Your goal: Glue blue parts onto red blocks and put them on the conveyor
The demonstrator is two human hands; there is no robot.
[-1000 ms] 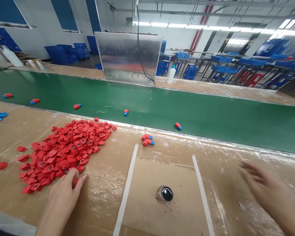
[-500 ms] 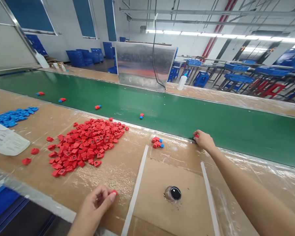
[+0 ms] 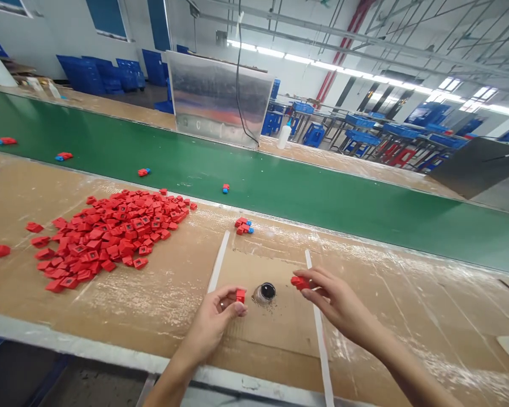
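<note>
Both hands have moved in from the pile side and the belt edge and now face each other over the cardboard. Left hand point(image 3: 212, 322) pinches a small red plastic block point(image 3: 240, 295) between thumb and fingertips; right hand point(image 3: 339, 299) pinches a flat red plastic piece point(image 3: 300, 282) the same way, fingers curved, not clenched. Light fingertip pressure at the edges seems best, leaving the part faces in view. Just between the hands stands a small round glass pot with glossy black contents point(image 3: 265, 294), on a brown cardboard sheet point(image 3: 271, 333) flanked by two white plastic strips point(image 3: 218, 263). Farther off lie a heap of square red plastic pieces point(image 3: 106, 237), a small cluster of joined red-and-blue parts point(image 3: 244, 226) and a green conveyor belt point(image 3: 280, 203). No brand or legible writing shows.
</note>
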